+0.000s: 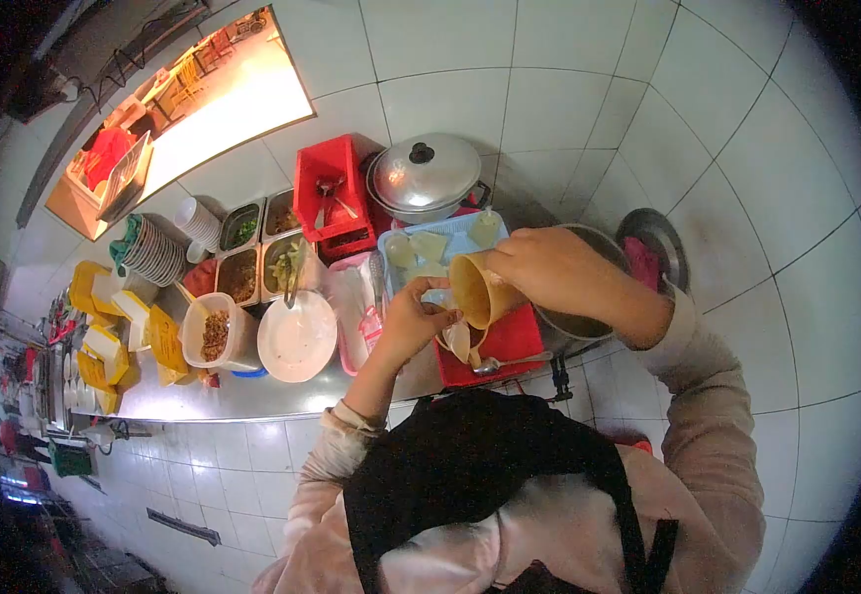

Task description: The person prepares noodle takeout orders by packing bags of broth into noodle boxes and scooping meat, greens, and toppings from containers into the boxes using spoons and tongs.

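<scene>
In my right hand (554,272) is a yellowish plastic cup (490,292), tilted towards my left hand over the red tray (450,371). The fingers of my left hand (416,319) pinch what looks like a small translucent bag (458,342), hanging just below the cup. What is inside the cup is not visible. A metal spoon (510,364) lies across the red tray beneath my hands. Just behind them, a light-blue tray (460,226) carries several pale, filled clear bags (429,246).
A lidded pot (426,176) stands at the back beside a red cutlery bin (322,188). On the right is a large metal pot (589,243). To the left are a white plate (297,337), a tub of brown food (242,332), metal food pans (240,275), stacked bowls (153,252) and yellow boxes (99,356).
</scene>
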A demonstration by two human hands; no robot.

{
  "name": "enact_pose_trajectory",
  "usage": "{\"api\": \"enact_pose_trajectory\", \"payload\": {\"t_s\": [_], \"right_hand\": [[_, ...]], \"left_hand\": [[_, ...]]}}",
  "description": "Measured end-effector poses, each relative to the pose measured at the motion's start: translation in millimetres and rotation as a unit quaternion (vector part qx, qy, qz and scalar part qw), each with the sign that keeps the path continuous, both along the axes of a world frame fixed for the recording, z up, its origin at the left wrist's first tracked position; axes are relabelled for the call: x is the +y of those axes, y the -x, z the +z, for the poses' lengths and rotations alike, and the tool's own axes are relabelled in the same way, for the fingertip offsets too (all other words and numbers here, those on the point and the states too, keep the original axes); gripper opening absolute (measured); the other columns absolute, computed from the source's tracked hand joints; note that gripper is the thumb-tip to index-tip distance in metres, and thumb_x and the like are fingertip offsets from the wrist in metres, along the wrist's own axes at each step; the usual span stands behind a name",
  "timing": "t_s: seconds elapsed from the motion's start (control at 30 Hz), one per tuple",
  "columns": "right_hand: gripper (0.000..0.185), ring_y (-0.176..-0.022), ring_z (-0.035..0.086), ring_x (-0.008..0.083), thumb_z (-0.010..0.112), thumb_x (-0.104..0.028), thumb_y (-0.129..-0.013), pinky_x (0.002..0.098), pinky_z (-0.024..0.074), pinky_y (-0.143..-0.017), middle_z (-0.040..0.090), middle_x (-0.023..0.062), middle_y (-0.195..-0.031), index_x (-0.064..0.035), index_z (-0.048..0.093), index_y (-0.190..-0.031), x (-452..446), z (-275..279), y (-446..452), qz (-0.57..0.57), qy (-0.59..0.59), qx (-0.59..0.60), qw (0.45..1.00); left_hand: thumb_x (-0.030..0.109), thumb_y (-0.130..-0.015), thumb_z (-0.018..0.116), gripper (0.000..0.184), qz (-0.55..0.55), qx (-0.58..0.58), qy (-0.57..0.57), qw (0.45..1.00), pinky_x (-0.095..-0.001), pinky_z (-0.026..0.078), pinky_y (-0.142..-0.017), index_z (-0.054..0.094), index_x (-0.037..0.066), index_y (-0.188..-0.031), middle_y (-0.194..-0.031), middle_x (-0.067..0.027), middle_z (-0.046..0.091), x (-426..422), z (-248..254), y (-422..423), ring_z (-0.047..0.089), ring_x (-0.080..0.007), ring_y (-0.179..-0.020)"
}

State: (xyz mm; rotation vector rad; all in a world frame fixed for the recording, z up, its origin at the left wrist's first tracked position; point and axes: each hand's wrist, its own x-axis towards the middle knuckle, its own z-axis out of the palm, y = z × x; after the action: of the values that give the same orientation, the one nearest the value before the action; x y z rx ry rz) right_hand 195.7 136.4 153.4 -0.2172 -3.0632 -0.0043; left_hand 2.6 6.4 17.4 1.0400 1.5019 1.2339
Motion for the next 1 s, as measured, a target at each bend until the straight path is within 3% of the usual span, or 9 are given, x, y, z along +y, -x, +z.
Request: {"api": "enact_pose_trajectory", "payload": {"t_s": [0.4,0.5,0.57,0.63,0.7,0.77,0.87,0.97,1.0], "right_hand": [[0.02,-0.088,0.067,0.0299,0.055,-0.02,-0.094,0.0433,0.0532,-0.074,0.065,0.0143,-0.087,-0.0048,0.063,-0.103,24,-49,-36,-0.068,0.096,0.111,0.987],[0.022,-0.079,0.066,0.0238,0.056,-0.023,-0.097,0.0397,0.0512,-0.068,0.063,0.0132,-0.081,-0.0027,0.063,-0.1,25,-83,-70,-0.186,0.341,0.177,0.904],[0.022,-0.072,0.063,0.0171,0.056,-0.023,-0.099,0.0344,0.0494,-0.064,0.062,0.0092,-0.08,-0.0022,0.062,-0.099,30,-140,-96,-0.219,0.362,0.222,0.878],[0.021,-0.072,0.063,0.0149,0.055,-0.021,-0.1,0.0312,0.0491,-0.064,0.065,0.0058,-0.083,-0.0024,0.062,-0.101,23,-184,-115,-0.352,0.503,0.148,0.775],[0.023,-0.071,0.061,0.0131,0.055,-0.025,-0.1,0.029,0.0499,-0.065,0.065,0.0044,-0.087,-0.0024,0.062,-0.101,10,-238,-123,-0.352,0.53,0.181,0.75],[0.015,-0.074,0.058,0.0143,0.056,-0.015,-0.098,0.0304,0.0502,-0.072,0.059,0.0029,-0.085,-0.0019,0.059,-0.106,-3,-294,-125,-0.343,0.476,0.238,0.774],[0.018,-0.083,0.06,0.0181,0.056,-0.015,-0.097,0.0318,0.0499,-0.075,0.059,0.0069,-0.094,-0.0012,0.058,-0.109,-29,-277,-113,-0.368,0.557,0.217,0.712],[0.025,-0.096,0.061,0.0213,0.058,-0.014,-0.096,0.0314,0.0495,-0.078,0.059,0.0117,-0.107,-0.0004,0.056,-0.116,-18,-281,-121,-0.323,0.239,0.147,0.904],[0.03,-0.098,0.06,0.0249,0.062,-0.017,-0.093,0.0348,0.0495,-0.08,0.058,0.0134,-0.108,-0.0008,0.057,-0.118,-18,-266,-115,-0.317,0.24,0.182,0.899]], "left_hand": [[-0.003,-0.084,0.071,0.041,-0.005,-0.001,0.009,1.0,-0.025,0.051,-0.065,0.055,0.0,-0.122,-0.088,-0.0088,0.07,-5,16,0,0.067,-0.0142,-0.08],[-0.003,-0.084,0.071,0.041,-0.012,-0.028,-0.007,1.0,-0.0259,0.051,-0.066,0.056,0.001,-0.122,-0.091,-0.0098,0.07,-4,6,4,0.067,-0.0146,-0.081],[-0.003,-0.084,0.071,0.039,-0.019,-0.035,-0.028,0.999,-0.0266,0.052,-0.065,0.058,0.002,-0.12,-0.09,-0.01,0.07,-1,-13,8,0.068,-0.0145,-0.08],[-0.002,-0.083,0.071,0.036,-0.022,-0.012,-0.055,0.998,-0.0271,0.052,-0.063,0.061,0.004,-0.117,-0.086,-0.0094,0.07,3,-26,12,0.068,-0.0136,-0.075],[-0.002,-0.083,0.071,0.03,-0.035,0.059,-0.047,0.997,-0.0275,0.053,-0.067,0.063,0.002,-0.112,-0.096,-0.0099,0.069,0,-12,12,0.067,-0.0134,-0.078],[-0.002,-0.082,0.071,0.026,-0.027,0.092,-0.068,0.993,-0.0279,0.052,-0.066,0.065,0.002,-0.107,-0.094,-0.0096,0.068,-1,-8,11,0.066,-0.0132,-0.077],[-0.001,-0.081,0.071,0.023,-0.011,0.087,-0.106,0.991,-0.0287,0.05,-0.061,0.068,0.002,-0.103,-0.082,-0.0085,0.067,-2,-12,7,0.065,-0.0135,-0.071],[0.0,-0.08,0.072,0.022,-0.016,0.092,-0.074,0.993,-0.0298,0.05,-0.062,0.068,0.001,-0.102,-0.081,-0.0086,0.067,-4,-11,4,0.065,-0.0148,-0.071],[0.0,-0.08,0.073,0.023,-0.012,0.098,-0.078,0.992,-0.0301,0.051,-0.062,0.068,0.0,-0.102,-0.082,-0.009,0.067,-4,-13,2,0.065,-0.0152,-0.071]]}}
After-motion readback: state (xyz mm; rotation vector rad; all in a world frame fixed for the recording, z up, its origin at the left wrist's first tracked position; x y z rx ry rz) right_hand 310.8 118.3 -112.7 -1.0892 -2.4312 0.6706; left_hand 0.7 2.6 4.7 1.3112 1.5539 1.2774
